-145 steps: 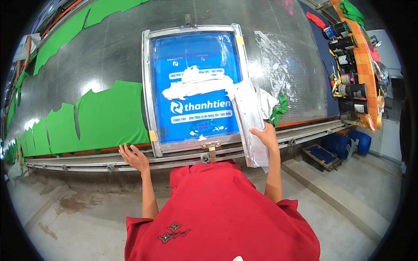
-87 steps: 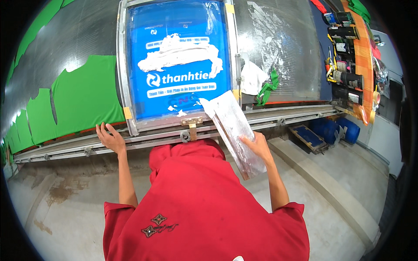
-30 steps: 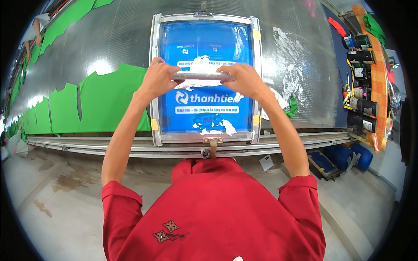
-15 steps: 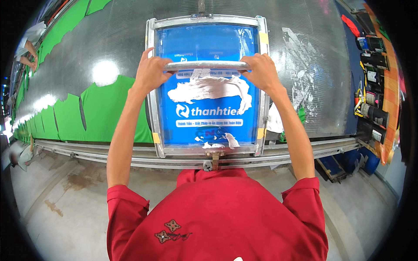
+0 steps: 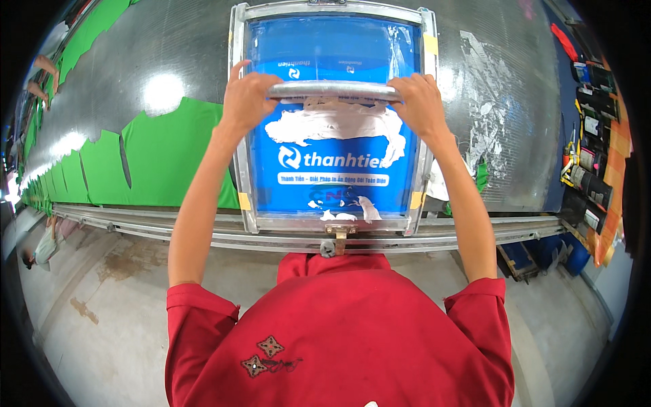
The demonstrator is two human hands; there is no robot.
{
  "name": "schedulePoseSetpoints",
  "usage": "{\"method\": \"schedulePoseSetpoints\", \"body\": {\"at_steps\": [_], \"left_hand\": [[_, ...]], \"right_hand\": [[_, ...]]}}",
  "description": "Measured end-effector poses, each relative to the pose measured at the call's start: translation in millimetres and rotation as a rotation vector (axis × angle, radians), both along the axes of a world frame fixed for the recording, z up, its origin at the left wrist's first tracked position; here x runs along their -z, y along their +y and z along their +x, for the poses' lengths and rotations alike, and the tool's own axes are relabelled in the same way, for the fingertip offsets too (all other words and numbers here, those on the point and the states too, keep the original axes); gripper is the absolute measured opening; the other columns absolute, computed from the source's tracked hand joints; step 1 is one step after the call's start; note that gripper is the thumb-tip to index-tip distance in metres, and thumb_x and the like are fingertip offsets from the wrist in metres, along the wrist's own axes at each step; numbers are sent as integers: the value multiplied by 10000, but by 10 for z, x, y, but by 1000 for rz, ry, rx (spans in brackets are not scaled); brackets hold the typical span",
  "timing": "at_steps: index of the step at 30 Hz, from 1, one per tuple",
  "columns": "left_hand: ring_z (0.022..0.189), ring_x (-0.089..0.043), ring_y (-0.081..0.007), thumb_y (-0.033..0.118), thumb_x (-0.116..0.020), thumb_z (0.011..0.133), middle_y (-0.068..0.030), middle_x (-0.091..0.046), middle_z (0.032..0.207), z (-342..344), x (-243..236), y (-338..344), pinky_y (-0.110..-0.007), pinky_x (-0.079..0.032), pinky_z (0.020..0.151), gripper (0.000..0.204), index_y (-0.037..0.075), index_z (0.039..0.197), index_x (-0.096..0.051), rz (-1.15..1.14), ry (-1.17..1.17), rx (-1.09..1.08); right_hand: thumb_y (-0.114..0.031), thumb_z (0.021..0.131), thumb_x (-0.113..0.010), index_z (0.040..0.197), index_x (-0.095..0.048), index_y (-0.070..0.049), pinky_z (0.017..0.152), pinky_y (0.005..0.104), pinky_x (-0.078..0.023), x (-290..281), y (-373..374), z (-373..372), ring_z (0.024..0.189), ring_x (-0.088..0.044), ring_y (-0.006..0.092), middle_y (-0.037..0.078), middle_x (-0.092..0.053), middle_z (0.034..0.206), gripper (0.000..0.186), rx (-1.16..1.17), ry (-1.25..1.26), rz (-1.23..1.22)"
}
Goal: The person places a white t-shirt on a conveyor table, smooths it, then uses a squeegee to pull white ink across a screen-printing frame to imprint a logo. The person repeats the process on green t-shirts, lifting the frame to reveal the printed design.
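A squeegee (image 5: 332, 89) with a long metal handle lies crosswise over a blue printing screen (image 5: 339, 205) in a metal frame. My left hand (image 5: 248, 98) is closed round its left end. Around its right end my right hand (image 5: 422, 102) is closed too. A thick smear of white ink (image 5: 332, 123) spreads on the mesh just on the near side of the squeegee. Smaller white ink blobs (image 5: 368, 209) sit near the frame's close edge. The squeegee's blade is hidden under its handle.
Green fabric pieces (image 5: 169, 159) lie on the long dark table (image 5: 183, 41) to the left. A metal rail (image 5: 475, 230) runs along its near edge. Dark containers (image 5: 597, 129) line the right side. Another person's hands (image 5: 46, 78) show at the far left.
The frame and table have shifted upward in the picture. Against the screen, the squeegee sits slightly nearer to me, with both hands still gripping it.
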State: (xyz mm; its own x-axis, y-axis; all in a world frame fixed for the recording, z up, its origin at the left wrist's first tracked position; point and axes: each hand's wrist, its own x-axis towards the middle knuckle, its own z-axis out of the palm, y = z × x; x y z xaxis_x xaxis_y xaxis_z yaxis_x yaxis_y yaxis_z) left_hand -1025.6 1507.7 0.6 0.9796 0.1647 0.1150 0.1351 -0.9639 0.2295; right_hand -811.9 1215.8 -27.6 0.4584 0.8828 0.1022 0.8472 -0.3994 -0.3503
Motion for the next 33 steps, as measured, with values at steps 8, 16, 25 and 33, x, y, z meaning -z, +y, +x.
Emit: {"method": "schedulePoseSetpoints", "body": {"at_steps": [8,16,25,33], "left_hand": [[907,-717,-202,76,-815,687,-55,-780,950,-472,73,-306,-452,-366,1126,351,113,1034,-778,23,68,-11],[900,-727,-288,236,-792,819,-151,-770,880,23,-223,74,-512,-289,1207,280,99,1063,-802,-3,246,2],[867,-718,-307,250,-806,805,-153,-763,851,-1,-280,-75,-471,-421,1092,242,84,981,-803,-125,375,-95],[880,-718,-262,125,-801,733,-115,-776,900,-621,19,-428,-451,-420,1086,222,96,953,-803,-30,-25,15]], "right_hand": [[-44,695,-761,975,-708,-62,905,398,-422,151,-285,-388,924,-632,246,67,-753,967,286,-35,-74,120],[-188,782,-810,954,-767,-90,875,431,-441,-158,-47,-97,856,-664,308,130,-725,833,203,11,130,-86],[-268,777,-818,957,-775,-100,792,455,-469,-90,-20,6,849,-665,343,143,-723,829,250,8,246,-118],[-119,716,-805,923,-742,-103,871,396,-462,130,-451,-657,893,-636,275,73,-730,865,216,24,-17,125]]}}
